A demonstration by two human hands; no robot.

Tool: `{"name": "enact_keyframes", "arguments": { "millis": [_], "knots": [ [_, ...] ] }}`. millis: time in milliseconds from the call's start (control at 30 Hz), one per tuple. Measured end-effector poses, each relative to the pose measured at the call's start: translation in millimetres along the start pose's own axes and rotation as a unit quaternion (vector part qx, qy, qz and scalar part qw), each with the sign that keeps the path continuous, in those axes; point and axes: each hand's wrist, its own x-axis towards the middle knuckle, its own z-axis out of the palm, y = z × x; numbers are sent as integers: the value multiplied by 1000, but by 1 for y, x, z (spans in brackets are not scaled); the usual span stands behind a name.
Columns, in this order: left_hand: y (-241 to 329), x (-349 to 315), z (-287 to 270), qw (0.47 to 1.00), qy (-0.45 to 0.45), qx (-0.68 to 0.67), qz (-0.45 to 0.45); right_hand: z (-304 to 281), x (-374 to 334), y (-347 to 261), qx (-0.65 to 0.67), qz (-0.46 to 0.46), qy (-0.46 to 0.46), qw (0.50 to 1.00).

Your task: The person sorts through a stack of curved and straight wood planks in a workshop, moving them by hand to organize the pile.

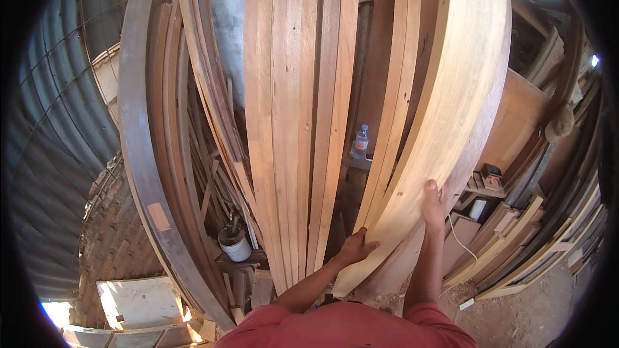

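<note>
A wide, pale wooden plank (429,135) stands upright and leaning in front of me. My left hand (356,247) grips its left edge near the lower end, with the thumb on the broad face. Higher up, my right hand (436,205) is closed around the right edge, thumb pointing upward; its other fingers are mostly hidden behind the wood. Behind that right edge shows another, greyer board (474,145). Just left of the plank, narrow boards (387,148) lean upright, close to my left hand.
More long boards (290,122) lean in the middle, and a dark-faced board (145,142) stands at the left. A white bucket (235,246) and a plastic bottle (360,143) sit among them. Stacked timber (516,232) and a thin white cable (461,245) are on the right.
</note>
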Motion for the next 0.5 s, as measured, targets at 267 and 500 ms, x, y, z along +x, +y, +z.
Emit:
{"name": "enact_keyframes", "arguments": {
  "millis": [267,500],
  "knots": [
    [5,-31,17,999,-27,-40,-12,-39,-30,15,3,-15,32,999],
    [49,-46,31,997,-60,-17,-54,-66,-56,-16,42,-1,40,998]
  ]
}}
